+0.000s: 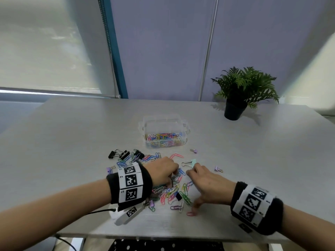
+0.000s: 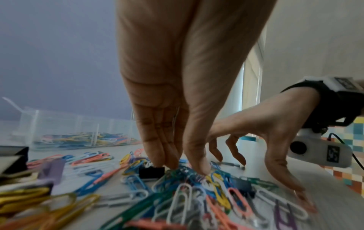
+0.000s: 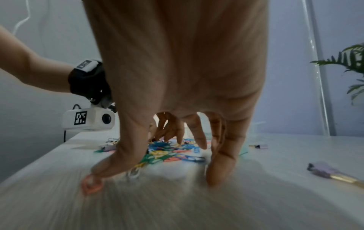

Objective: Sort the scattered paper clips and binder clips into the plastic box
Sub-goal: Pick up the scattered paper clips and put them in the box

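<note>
A clear plastic box (image 1: pixel 183 126) (image 2: pixel 59 123) holding coloured paper clips stands mid-table. In front of it lies a heap of scattered paper clips (image 1: pixel 172 194) (image 2: pixel 183 200) with a black binder clip (image 1: pixel 178 196) in it. My left hand (image 1: pixel 172 178) (image 2: pixel 183 167) reaches down into the heap, its fingers (image 2: pixel 157 157) and thumb closing on a clump of paper clips. My right hand (image 1: pixel 195 191) (image 3: pixel 155 171) is spread over the heap's right side. Its fingertips are on the table and its thumb touches a pink paper clip (image 1: pixel 190 213) (image 3: pixel 91 185).
Black binder clips (image 1: pixel 119 153) lie left of the heap. A mint binder clip (image 1: pixel 189 163) and purple ones (image 1: pixel 194 151) (image 1: pixel 218 169) (image 3: pixel 325 171) lie to the right. A potted plant (image 1: pixel 235 109) stands at the far right. The table's front edge (image 1: pixel 163 238) is close.
</note>
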Demonstrator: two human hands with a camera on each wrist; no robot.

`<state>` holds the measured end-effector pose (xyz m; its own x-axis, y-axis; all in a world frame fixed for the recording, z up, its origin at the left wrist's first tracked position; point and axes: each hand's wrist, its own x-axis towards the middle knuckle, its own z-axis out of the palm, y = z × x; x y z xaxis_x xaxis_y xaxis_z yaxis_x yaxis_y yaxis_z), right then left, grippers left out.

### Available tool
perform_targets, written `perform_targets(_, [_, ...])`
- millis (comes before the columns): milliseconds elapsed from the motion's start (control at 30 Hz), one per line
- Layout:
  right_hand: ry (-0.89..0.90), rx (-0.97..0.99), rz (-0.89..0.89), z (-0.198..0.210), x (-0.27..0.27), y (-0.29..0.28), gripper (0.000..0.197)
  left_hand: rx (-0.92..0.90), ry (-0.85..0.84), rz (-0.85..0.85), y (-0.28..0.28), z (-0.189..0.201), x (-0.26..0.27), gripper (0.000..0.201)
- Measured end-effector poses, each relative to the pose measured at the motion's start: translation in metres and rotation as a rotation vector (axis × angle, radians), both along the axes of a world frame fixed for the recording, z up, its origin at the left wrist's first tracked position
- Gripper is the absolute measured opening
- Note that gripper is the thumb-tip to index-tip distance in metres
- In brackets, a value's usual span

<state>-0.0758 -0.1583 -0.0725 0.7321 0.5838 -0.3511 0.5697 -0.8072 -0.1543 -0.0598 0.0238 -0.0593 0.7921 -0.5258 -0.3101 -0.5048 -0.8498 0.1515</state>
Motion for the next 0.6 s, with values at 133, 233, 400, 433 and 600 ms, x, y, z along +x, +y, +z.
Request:
perform_targets(133, [0.001,0.063,-0.053,0.000,0.008,0.015,0.080,0.031,-0.045,0.033,-0.009,-0.007,-0.004,0.040])
perform_targets(233, [-0.011,0.096,-0.097,0.000,0.023,0.024,0.068,-0.004,-0.072,0.063,-0.013,-0.005,-0.001,0.027])
perform_targets(400, [-0.006,0.145,-0.129,0.001,0.033,0.029,0.042,0.041,-0.098,0.051,-0.013,-0.003,0.004,0.030])
perform_targets(433, [-0.006,0.177,-0.133,0.001,0.032,0.028,0.026,0.032,-0.087,0.044,-0.012,-0.003,0.005,0.028])
perform_targets(600, [0.001,0.250,-0.149,-0.001,0.035,0.025,0.031,-0.172,0.004,0.130,0.001,-0.001,0.019,0.011])
